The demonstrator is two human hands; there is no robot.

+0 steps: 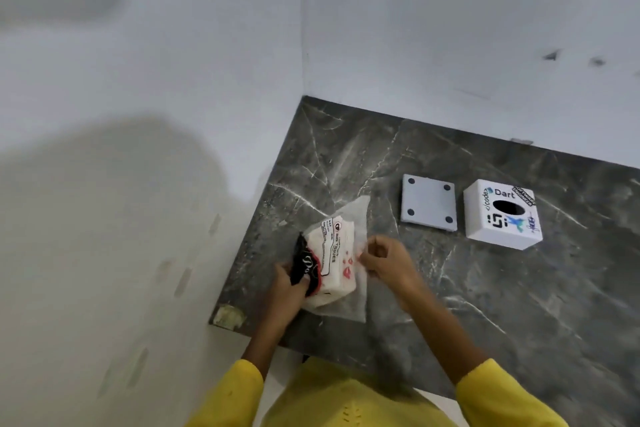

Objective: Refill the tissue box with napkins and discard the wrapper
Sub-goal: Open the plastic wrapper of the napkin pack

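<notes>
A pack of napkins [332, 262] in a printed white, red and black wrapper lies near the left edge of the dark marble table [467, 288]. My left hand [289, 288] grips the pack's black end. My right hand [386, 258] pinches the thin clear wrapper film [356, 218] at the pack's right side. The white tissue box [502, 215], with stickers and an oval hole on top, stands to the right. Its flat white base plate [428, 203], with dark pads at the corners, lies between the box and the pack.
White walls meet at the table's far left corner [303, 97]. The table's left edge [242, 253] drops to a pale floor. A chipped patch [228, 315] marks the near left corner. My yellow sleeves [502, 395] fill the bottom of the view.
</notes>
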